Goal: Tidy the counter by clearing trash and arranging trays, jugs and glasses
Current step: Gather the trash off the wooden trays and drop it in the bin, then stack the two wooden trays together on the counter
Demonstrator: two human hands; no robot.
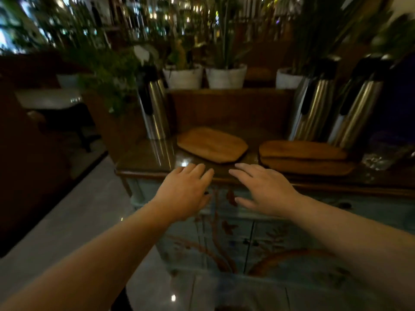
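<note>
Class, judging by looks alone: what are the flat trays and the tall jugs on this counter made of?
Single tray and stacked trays: probably wood, matte warm brown. Left jug and the two right jugs: likely brushed steel, bright streaked reflections; black tops and handles, perhaps plastic.

Three steel jugs [155, 104] upright; wooden trays [212, 144] flat.

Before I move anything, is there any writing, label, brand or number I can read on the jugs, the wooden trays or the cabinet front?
None can be read.
Left steel jug: no label shows; the picture is blurred.
Two steel jugs on the right: bare metal and black trim, no text shows.
Single wooden tray and stacked trays: plain wood.
Cabinet front: painted branches and leaves only, no words.
</note>
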